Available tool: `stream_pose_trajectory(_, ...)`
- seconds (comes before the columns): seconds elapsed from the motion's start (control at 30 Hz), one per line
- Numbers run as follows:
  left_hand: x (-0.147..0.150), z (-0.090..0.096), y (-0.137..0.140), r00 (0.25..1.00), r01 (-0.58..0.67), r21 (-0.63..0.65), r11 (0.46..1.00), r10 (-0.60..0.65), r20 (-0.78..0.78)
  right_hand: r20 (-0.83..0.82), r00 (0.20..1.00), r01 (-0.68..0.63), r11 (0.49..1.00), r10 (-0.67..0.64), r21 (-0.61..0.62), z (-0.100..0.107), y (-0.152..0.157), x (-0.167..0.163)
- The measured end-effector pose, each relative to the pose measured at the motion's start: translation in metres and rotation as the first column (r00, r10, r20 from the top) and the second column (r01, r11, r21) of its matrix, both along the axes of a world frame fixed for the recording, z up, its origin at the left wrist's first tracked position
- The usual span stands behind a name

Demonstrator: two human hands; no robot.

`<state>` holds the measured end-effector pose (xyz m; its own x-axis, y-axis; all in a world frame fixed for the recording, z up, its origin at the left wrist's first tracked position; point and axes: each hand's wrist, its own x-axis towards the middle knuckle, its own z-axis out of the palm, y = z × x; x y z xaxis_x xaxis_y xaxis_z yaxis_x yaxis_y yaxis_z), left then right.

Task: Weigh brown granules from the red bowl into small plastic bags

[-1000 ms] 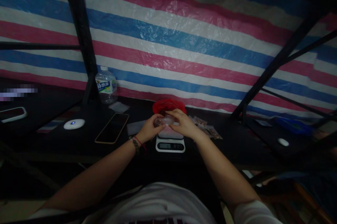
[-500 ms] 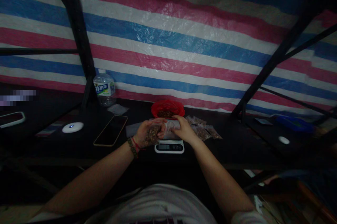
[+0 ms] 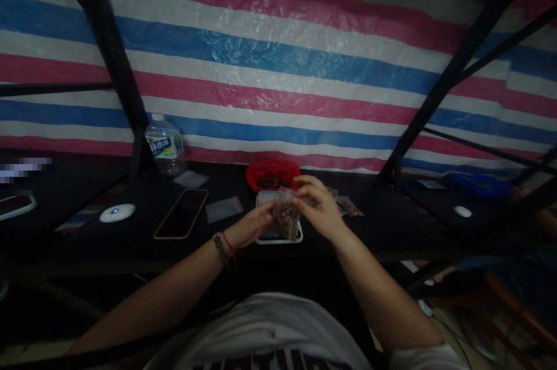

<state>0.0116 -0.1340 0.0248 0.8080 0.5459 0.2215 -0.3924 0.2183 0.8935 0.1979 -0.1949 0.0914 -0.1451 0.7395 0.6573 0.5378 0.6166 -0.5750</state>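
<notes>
A small clear zip bag [image 3: 286, 220] of brown pieces hangs upright between my hands, above the white digital scale [image 3: 263, 198]. My left hand [image 3: 250, 226] grips the bag's left edge, with a beaded bracelet and red cord on the wrist. The fingers of my right hand [image 3: 321, 206] are closed at its upper right edge. Just behind the scale lies an open red plastic bag [image 3: 272, 168] with more brown pieces inside. Several filled clear bags [image 3: 350, 206] lie to the right, partly hidden by my right hand. The scale's display is mostly covered.
Left of the scale lie a flat empty clear bag [image 3: 224, 210] and a phone [image 3: 181, 214]. Further left are a white oval device [image 3: 117, 213] and a large plastic bottle [image 3: 165, 147], with more flat bags [image 3: 190, 178] beside it. Black frame posts [image 3: 115, 62] stand before a striped tarp [image 3: 278, 68].
The filled bag has gone from lying in my left palm to being held upright between both hands. My right hand has moved off the scale's plate onto the bag.
</notes>
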Motion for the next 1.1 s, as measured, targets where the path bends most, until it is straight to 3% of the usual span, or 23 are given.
stream_pose_trajectory(0.17, 0.002, 0.017, 0.003, 0.950, -0.207, 0.243, 0.948, 0.254, -0.182, -0.060, 0.997, -0.052, 0.997, 0.048, -0.063, -0.002, 0.005, 0.004)
stream_pose_trajectory(0.27, 0.004, 0.017, 0.004, 0.934, -0.241, 0.283, 0.928, 0.301, -0.192, -0.253, 0.967, -0.027, 0.983, -0.020, -0.181, -0.010, 0.011, 0.003)
stream_pose_trajectory(0.37, 0.005, 0.014, 0.006, 0.916, -0.293, 0.313, 0.903, 0.359, -0.179, -0.262, 0.963, -0.026, 0.955, -0.055, -0.296, -0.016, 0.017, 0.004)
stream_pose_trajectory(0.53, 0.005, 0.018, 0.005, 0.879, -0.398, 0.339, 0.853, 0.460, -0.124, -0.246, 0.966, 0.001, 0.959, -0.074, -0.284, -0.016, 0.019, 0.006)
stream_pose_trajectory(0.67, 0.001, 0.023, 0.007, 0.782, -0.555, 0.372, 0.744, 0.619, -0.072, -0.236, 0.967, 0.022, 0.953, -0.097, -0.303, -0.016, 0.019, 0.005)
stream_pose_trajectory(0.77, -0.002, 0.025, 0.010, 0.731, -0.571, 0.438, 0.694, 0.673, -0.113, -0.271, 0.951, 0.059, 0.948, -0.149, -0.312, -0.016, 0.019, 0.003)
stream_pose_trajectory(0.97, -0.004, 0.028, 0.010, 0.719, -0.553, 0.459, 0.695, 0.677, -0.159, -0.365, 0.920, 0.030, 0.953, -0.144, -0.302, -0.020, 0.023, 0.004)
stream_pose_trajectory(1.1, -0.005, 0.030, 0.011, 0.681, -0.561, 0.507, 0.654, 0.713, -0.167, -0.384, 0.913, 0.031, 0.962, -0.138, -0.272, -0.024, 0.025, 0.003)
